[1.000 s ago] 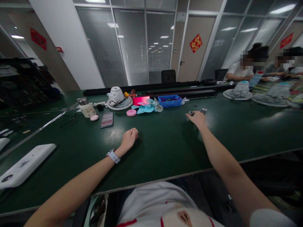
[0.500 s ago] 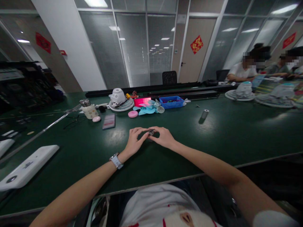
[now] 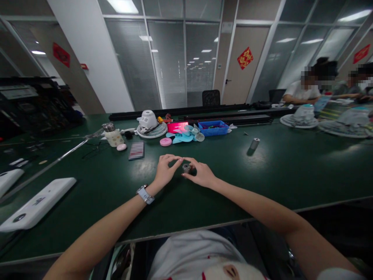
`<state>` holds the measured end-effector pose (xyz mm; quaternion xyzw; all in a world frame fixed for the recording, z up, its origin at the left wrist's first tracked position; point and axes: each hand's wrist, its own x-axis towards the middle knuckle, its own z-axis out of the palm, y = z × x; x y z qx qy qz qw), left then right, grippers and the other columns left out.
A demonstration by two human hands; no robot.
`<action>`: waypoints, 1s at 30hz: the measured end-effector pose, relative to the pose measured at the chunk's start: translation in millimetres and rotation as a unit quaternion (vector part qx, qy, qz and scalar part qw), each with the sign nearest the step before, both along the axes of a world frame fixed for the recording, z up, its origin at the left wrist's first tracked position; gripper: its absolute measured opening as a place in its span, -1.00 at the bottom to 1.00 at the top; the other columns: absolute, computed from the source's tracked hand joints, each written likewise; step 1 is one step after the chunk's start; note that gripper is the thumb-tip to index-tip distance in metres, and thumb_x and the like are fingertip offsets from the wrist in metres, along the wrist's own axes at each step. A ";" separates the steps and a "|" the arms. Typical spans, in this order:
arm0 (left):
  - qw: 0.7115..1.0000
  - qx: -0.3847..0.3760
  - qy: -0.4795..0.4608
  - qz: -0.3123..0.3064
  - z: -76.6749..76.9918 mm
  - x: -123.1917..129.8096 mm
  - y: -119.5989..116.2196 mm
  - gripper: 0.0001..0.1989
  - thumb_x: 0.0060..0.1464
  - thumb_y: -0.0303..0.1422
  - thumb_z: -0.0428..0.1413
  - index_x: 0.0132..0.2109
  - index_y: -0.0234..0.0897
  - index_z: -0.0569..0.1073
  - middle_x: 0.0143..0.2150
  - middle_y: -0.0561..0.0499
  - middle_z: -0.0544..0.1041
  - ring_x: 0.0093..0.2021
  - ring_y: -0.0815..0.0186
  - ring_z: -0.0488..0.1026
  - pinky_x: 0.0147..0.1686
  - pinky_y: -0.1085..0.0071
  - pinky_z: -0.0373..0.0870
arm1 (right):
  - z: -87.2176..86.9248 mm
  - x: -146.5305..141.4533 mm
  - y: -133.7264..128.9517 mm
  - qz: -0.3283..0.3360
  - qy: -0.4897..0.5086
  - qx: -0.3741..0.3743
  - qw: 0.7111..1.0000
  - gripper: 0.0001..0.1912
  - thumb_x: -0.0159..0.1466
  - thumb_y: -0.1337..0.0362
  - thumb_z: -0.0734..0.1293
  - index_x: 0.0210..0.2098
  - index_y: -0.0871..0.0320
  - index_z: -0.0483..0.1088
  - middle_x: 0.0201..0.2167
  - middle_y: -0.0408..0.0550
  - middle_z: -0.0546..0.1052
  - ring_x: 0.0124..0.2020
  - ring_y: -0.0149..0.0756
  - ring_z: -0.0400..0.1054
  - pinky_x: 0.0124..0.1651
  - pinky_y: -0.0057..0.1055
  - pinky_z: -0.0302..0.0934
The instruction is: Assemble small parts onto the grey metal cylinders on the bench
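Left hand [image 3: 166,171] is curving narrow, right hand [image 3: 201,174] cupping upright metal cylinder [image 3: 186,168], grips unclear; a stray fingertip nudge could be toppling it.

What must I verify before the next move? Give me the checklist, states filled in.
1. Right grip at the near metal cylinder, thumb and forefinger apart: ok.
2. Right grip touching that cylinder: cannot tell.
3. Left grip clear of that cylinder: cannot tell; the thumb tip is very close.
4. That cylinder upright: ok, its top face shows.
5. Both cylinders together: not ok; the far metal cylinder stands apart, to the right.
6. Blue tray away from both hands: ok.
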<state>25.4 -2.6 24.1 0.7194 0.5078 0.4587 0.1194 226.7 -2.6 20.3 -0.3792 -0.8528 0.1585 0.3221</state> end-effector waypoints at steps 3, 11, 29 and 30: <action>0.997 -0.043 0.062 0.006 -7.4 -10.3 4.0 -0.71 0.17 -0.09 0.13 -0.13 -0.09 0.65 -0.14 -0.08 0.54 0.00 0.12 0.33 0.06 0.17 0.22 | 5.9 9.0 8.7 -0.038 0.002 0.002 0.999 -0.30 0.25 0.07 0.39 0.31 0.01 0.13 -0.16 -0.06 0.58 -0.19 -0.18 0.50 -0.08 -0.22 0.35; 0.978 -0.129 0.164 0.024 -18.4 -15.4 5.2 -0.67 0.14 0.01 0.10 -0.11 0.03 0.65 -0.11 -0.08 0.56 -0.05 0.08 0.30 -0.04 0.16 0.20 | 20.8 106.3 77.1 -0.404 -0.067 0.050 0.911 -0.36 0.34 0.10 0.27 0.35 0.11 0.08 -0.04 0.15 0.55 -0.11 0.04 0.49 -0.06 -0.13 0.30; 0.991 -0.094 0.024 0.095 -20.1 -14.7 8.8 -0.69 0.18 -0.20 0.02 -0.49 -0.20 0.28 -0.42 0.02 0.45 -0.24 0.18 0.34 -0.15 0.27 0.23 | 14.8 80.2 58.7 -0.315 -0.084 0.158 0.932 -0.44 0.35 0.20 0.27 0.29 0.23 0.22 0.29 0.26 0.29 0.30 0.04 0.17 0.30 0.04 -0.02; 0.991 -0.094 0.023 0.095 -20.8 -14.9 9.5 -0.70 0.17 -0.22 0.01 -0.50 -0.20 0.26 -0.42 0.03 0.44 -0.25 0.18 0.34 -0.15 0.27 0.22 | 13.7 61.4 49.1 -0.222 -0.087 0.152 0.959 -0.49 0.37 0.18 0.25 0.27 0.19 0.27 0.26 0.20 0.34 0.29 -0.02 0.19 0.30 -0.01 0.02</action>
